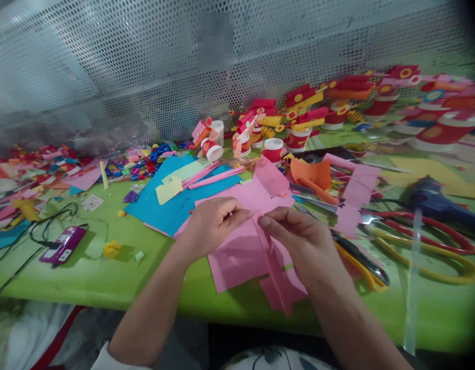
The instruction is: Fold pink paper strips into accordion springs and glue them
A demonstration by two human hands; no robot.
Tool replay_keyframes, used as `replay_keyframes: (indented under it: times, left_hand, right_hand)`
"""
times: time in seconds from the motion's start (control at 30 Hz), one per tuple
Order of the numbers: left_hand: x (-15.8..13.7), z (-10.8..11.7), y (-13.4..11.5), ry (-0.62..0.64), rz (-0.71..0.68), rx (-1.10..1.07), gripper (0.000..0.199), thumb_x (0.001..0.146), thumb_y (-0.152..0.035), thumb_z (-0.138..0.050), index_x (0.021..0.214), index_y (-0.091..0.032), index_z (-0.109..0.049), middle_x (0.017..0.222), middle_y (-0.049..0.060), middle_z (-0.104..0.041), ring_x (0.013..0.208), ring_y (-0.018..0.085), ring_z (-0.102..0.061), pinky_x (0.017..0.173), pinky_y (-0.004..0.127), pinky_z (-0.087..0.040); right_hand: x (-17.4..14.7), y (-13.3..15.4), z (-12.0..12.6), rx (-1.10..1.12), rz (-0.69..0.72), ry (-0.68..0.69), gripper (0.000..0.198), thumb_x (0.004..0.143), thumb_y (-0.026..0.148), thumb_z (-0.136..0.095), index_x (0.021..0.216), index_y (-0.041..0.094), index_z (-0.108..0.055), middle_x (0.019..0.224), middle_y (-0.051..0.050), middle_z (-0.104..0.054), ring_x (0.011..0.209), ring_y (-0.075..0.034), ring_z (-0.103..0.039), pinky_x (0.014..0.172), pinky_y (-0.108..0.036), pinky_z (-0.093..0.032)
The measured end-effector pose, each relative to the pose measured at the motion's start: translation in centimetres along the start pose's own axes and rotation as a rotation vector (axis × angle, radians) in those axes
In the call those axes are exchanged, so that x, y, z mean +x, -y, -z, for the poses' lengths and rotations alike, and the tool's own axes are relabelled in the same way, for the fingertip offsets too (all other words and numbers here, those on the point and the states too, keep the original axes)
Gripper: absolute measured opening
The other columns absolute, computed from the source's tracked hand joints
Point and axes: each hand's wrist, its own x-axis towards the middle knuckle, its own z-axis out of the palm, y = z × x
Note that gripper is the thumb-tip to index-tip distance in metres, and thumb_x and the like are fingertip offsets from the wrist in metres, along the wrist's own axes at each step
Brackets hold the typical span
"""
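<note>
Between my two hands is a folded pink paper strip (pixel 273 262), its lower end hanging toward the table edge. My left hand (pixel 217 223) pinches the strip's upper end from the left. On the right, my right hand (pixel 302 236) grips the same end between thumb and fingers. Under them lie larger pink paper sheets (pixel 235 259). Behind my left hand, blue paper (pixel 156 198) carries thin pink strips (pixel 217 177) and a pale yellow piece (pixel 170 190). Beside my right hand lie scissors with yellow and black handles (pixel 360 262).
A dark blue glue gun (pixel 445 200) with a clear glue stick and large red-and-yellow-handled scissors (pixel 425 257) lie at right. Several decorated red paper cups (pixel 273 150) stand along the perforated metal panel (pixel 160 67). A purple power strip (pixel 63 245) with cables sits left on the green table (pixel 145 288).
</note>
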Motion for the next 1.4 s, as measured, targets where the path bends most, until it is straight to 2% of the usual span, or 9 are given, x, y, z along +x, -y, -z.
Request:
replay_keyframes:
  times: [0.5,0.57,0.7,0.77,0.83,0.93,1.03,1.13,1.4]
  left_hand:
    - [0.2,0.7,0.5,0.080,0.090,-0.045,0.047,0.095,-0.054,-0.057,0.065,-0.020,-0.045,0.059,-0.005,-0.037,0.056,0.011,-0.034,0.053,0.029,-0.024]
    - [0.2,0.8,0.7,-0.051,0.092,-0.009,0.048,0.095,-0.056,-0.056,0.064,-0.020,-0.048,0.059,-0.004,-0.042,0.058,0.012,-0.039,0.054,0.029,-0.028]
    - [-1.2,0.5,0.2,-0.751,-0.076,0.063,0.032,0.096,-0.051,-0.056,0.081,-0.024,-0.064,0.089,0.006,-0.067,0.091,0.022,-0.059,0.078,0.036,-0.045]
    - [-2.3,-0.4,-0.6,-0.914,-0.174,0.000,0.040,0.101,-0.050,-0.045,0.075,-0.025,-0.063,0.076,0.005,-0.065,0.080,0.022,-0.058,0.077,0.039,-0.045]
    - [-3.1,-2.0,-1.6,-0.571,-0.302,-0.088,0.049,0.098,-0.059,-0.046,0.066,-0.025,-0.062,0.062,0.004,-0.062,0.062,0.020,-0.055,0.065,0.038,-0.044]
    - [-2.7,-4.6,-2.6,-0.290,0.026,-0.385,0.044,0.094,-0.047,-0.061,0.058,-0.022,-0.054,0.058,0.000,-0.056,0.056,0.014,-0.049,0.058,0.032,-0.041]
    - [-1.3,-6.5,-2.5,-0.293,0.308,-0.820,0.025,0.082,-0.042,-0.078,0.082,-0.020,-0.065,0.075,0.000,-0.064,0.070,0.013,-0.058,0.068,0.028,-0.048]
    - [-0.4,-7.4,-2.0,-0.277,0.338,-1.107,0.028,0.078,-0.037,-0.084,0.098,-0.020,-0.074,0.096,0.004,-0.074,0.091,0.016,-0.067,0.088,0.032,-0.053]
    - [-0.4,-7.8,-2.1,-0.428,0.276,-1.160,0.013,0.079,-0.032,-0.083,0.089,-0.023,-0.082,0.098,0.004,-0.081,0.096,0.019,-0.073,0.098,0.037,-0.054]
  right_hand:
    - [0.1,0.3,-0.7,0.115,-0.063,0.013,0.026,0.072,0.045,-0.083,0.068,0.023,-0.069,0.066,0.001,-0.059,0.062,-0.013,-0.049,0.057,-0.027,-0.039]
    - [0.2,0.3,-0.6,0.118,-0.058,-0.020,0.025,0.073,0.044,-0.083,0.070,0.023,-0.069,0.066,0.001,-0.059,0.063,-0.014,-0.050,0.057,-0.027,-0.040]
    - [0.2,0.1,-0.3,0.157,-0.003,-0.098,0.022,0.077,0.042,-0.081,0.073,0.024,-0.069,0.073,0.001,-0.061,0.068,-0.015,-0.053,0.064,-0.028,-0.043]
    - [0.1,0.1,-0.3,0.160,0.010,-0.128,0.022,0.079,0.043,-0.080,0.075,0.024,-0.068,0.075,0.001,-0.061,0.069,-0.015,-0.052,0.066,-0.029,-0.044]
    - [0.1,0.1,-0.3,0.180,0.021,-0.154,0.023,0.081,0.044,-0.078,0.078,0.024,-0.068,0.076,0.001,-0.061,0.068,-0.015,-0.052,0.066,-0.029,-0.044]
    - [0.1,-0.2,-0.4,0.266,0.065,-0.215,0.020,0.081,0.040,-0.080,0.081,0.024,-0.069,0.080,0.002,-0.061,0.072,-0.014,-0.053,0.071,-0.028,-0.045]
    - [0.0,-0.6,-0.6,0.368,0.086,-0.232,0.018,0.080,0.036,-0.082,0.080,0.023,-0.069,0.083,0.002,-0.063,0.076,-0.013,-0.057,0.076,-0.027,-0.048]
    - [0.0,-0.7,-1.0,0.402,0.070,-0.188,0.018,0.080,0.036,-0.082,0.081,0.023,-0.069,0.083,0.002,-0.065,0.077,-0.014,-0.060,0.077,-0.027,-0.050]
    - [-0.1,-0.4,-1.4,0.239,0.125,-0.210,0.020,0.081,0.041,-0.079,0.081,0.023,-0.070,0.082,0.000,-0.068,0.077,-0.015,-0.061,0.074,-0.028,-0.051]
